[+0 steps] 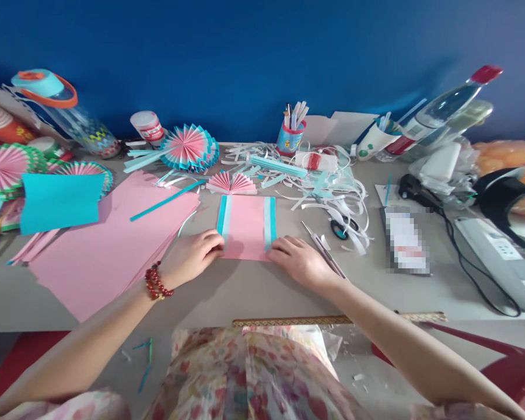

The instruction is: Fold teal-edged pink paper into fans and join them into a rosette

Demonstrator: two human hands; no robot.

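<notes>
A pink paper sheet (247, 228) with light and darker blue strips along its left and right sides lies before me on the table. My left hand (198, 252), fingers curled and closed, grips its lower left edge. At the lower right edge, my right hand (300, 259) is closed on the same sheet, its fingertips over the blue strip. The thumbs are partly hidden. Just beyond the sheet sits a small pink pleated paper fan (231, 183). A slim craft knife or pen-like tool (326, 251) lies beside my right hand, near scissors (345, 227) half covered by paper strips.
Large pink sheets (100, 251) and a blue sheet (63, 203) lie at left. Pleated rosettes (190, 147), a pen cup (290, 137) and white paper scraps (328, 186) stretch along the back. A phone (406, 242), power strip (499, 256) and tilted bottle (446, 111) are at right.
</notes>
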